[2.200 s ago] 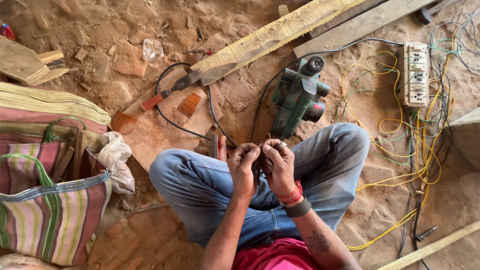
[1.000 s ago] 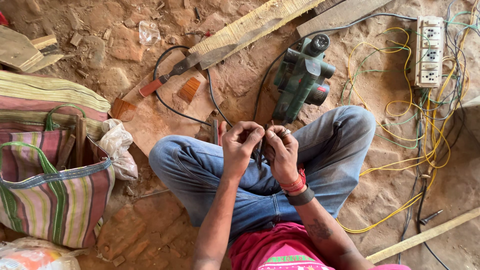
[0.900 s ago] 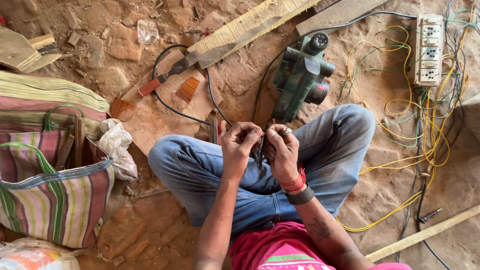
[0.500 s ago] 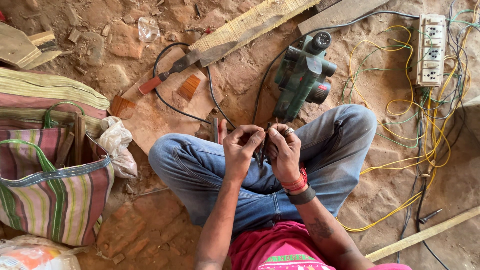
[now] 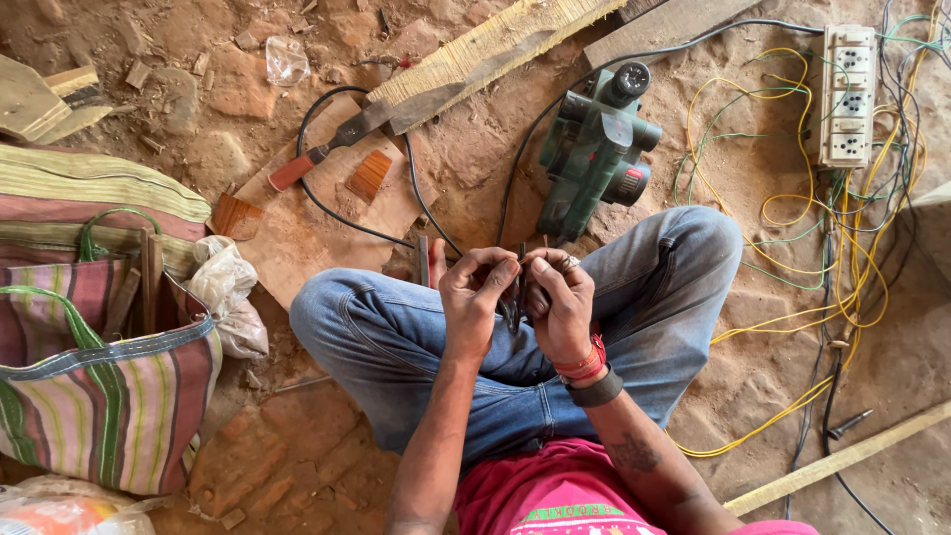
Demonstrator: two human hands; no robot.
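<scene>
Head view looks straight down on a person sitting cross-legged on the dirt, two hands meeting over the lap. Left hand and right hand both pinch one small dark metal piece between curled fingertips, too small to identify. Just beyond the knees lies one green electric planer. One red-handled chisel rests on cardboard, one white power strip sits far right, one striped bag at left.
</scene>
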